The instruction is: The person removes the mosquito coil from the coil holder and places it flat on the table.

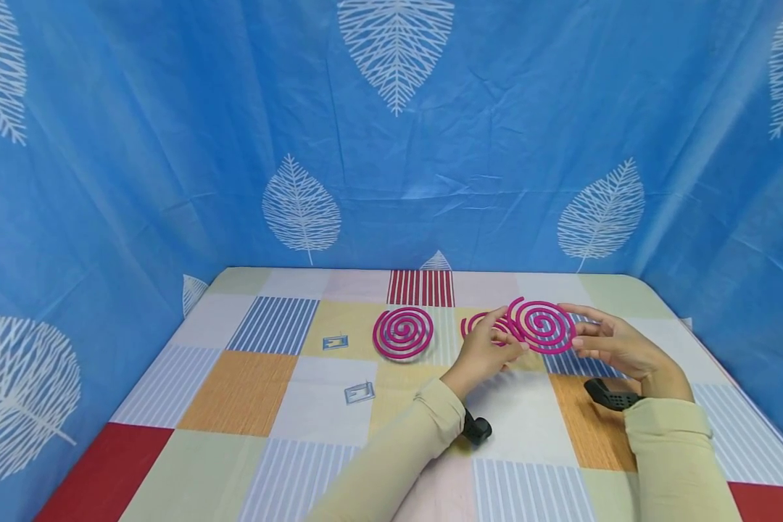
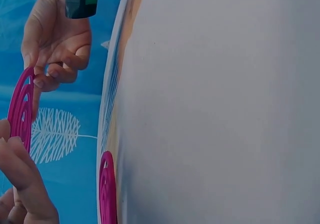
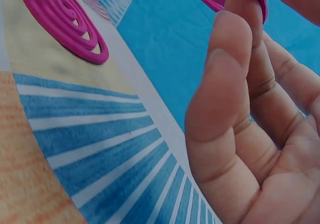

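A magenta mosquito coil (image 1: pixel 541 326) is held up off the table between both hands. My left hand (image 1: pixel 486 353) pinches its left edge between thumb and fingers. At the opposite edge, my right hand (image 1: pixel 626 354) grips the coil, its fingers bent in the right wrist view. The left wrist view shows this raised coil (image 2: pixel 22 107) nearly edge-on. Behind the left hand a second magenta coil (image 3: pixel 62 19) lies on the table, partly hidden by that hand in the head view. A third coil (image 1: pixel 403 333) lies flat to the left.
Two small metal coil stands (image 1: pixel 359 393) lie left of centre on the patchwork tablecloth (image 1: pixel 235 391). Blue cloth walls (image 1: pixel 431 203) with white leaf prints rise behind and at both sides. A black wrist camera (image 1: pixel 610 396) sits under the right wrist.
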A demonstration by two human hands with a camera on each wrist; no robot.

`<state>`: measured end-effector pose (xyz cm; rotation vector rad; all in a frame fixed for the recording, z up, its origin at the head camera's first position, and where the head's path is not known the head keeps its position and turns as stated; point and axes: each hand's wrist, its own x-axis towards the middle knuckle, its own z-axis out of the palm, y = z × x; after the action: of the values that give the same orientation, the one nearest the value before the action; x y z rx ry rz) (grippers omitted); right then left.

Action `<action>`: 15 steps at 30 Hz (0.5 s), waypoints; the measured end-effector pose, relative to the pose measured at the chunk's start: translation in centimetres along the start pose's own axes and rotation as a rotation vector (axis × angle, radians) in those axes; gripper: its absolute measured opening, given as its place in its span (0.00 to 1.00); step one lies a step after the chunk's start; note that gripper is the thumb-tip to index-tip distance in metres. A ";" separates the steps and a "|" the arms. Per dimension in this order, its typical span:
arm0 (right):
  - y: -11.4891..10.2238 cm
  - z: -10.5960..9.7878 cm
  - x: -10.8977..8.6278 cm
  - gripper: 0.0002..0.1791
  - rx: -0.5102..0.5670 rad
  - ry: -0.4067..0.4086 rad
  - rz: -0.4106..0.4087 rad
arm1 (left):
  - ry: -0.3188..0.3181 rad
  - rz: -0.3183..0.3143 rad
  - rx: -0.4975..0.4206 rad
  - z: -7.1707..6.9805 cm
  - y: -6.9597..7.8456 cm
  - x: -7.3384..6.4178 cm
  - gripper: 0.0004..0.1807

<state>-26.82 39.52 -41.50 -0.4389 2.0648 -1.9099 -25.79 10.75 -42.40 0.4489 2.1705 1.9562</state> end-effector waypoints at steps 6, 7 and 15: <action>0.2 -0.1 -0.3 0.31 0.012 0.064 0.035 | 0.011 -0.012 -0.014 0.7 -0.1 0.2 0.41; 0.3 -0.1 -0.4 0.31 0.018 0.071 0.042 | 0.012 -0.016 -0.016 0.8 -0.1 0.2 0.40; 0.7 -0.7 -0.8 0.29 0.061 0.119 0.074 | 0.032 -0.020 0.000 1.7 0.1 0.6 0.39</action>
<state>-26.38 40.54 -42.13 -0.2364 2.0582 -1.9930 -25.74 12.56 -42.42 0.3969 2.1860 1.9660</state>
